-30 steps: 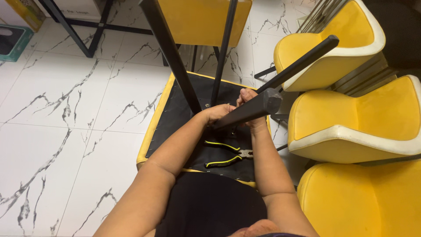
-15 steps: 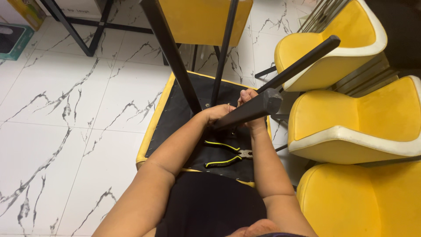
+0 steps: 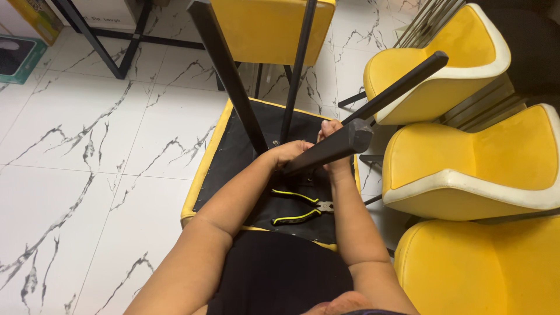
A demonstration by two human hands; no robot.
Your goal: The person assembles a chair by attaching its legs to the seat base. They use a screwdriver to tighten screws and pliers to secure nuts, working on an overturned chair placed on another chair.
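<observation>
Nearby, pliers (image 3: pixel 302 206) beneath black chair leg (image 3: pixel 329 150), yellow chairs (image 3: pixel 466 163) alongside.

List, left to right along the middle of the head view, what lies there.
Marble-patterned floor tile → left hand → right hand on the upturned chair's black underside → yellow chair seat with white rim.

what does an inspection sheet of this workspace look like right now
surface: white marble-veined floor tiles
job's things: upturned yellow chair with black fabric underside, black metal legs pointing up
clutter: yellow-and-black handled pliers lying on the underside
grippers: left hand and right hand both at the base of a black leg; grip hidden
cables: nothing seen
surroundings: three yellow cushioned seats at right, black frame at top left
</observation>
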